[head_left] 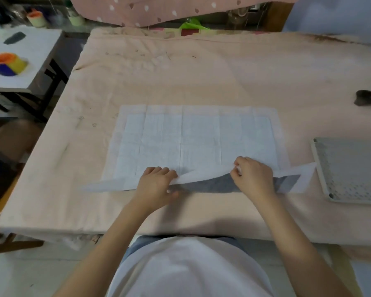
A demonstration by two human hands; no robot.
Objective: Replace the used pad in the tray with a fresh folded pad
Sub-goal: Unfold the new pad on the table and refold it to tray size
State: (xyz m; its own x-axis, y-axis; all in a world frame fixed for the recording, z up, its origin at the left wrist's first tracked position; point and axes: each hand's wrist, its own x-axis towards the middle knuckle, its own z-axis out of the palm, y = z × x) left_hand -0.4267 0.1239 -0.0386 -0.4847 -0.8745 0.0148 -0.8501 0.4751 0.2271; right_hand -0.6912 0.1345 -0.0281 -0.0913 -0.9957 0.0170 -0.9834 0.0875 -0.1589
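Both hands lift the pad's near edge.
Left hand (156, 183) and right hand (252, 174) each pinch the white pad (197, 136) spread on the desk (180, 71); grey tray (351, 170) lies right of them.

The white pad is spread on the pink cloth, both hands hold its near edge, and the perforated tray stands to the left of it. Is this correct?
Not quite. The head view shows the perforated tray to the right of the white pad, not the left. The rest holds: the pad lies on the pink cloth, and the left hand and right hand grip its near edge.
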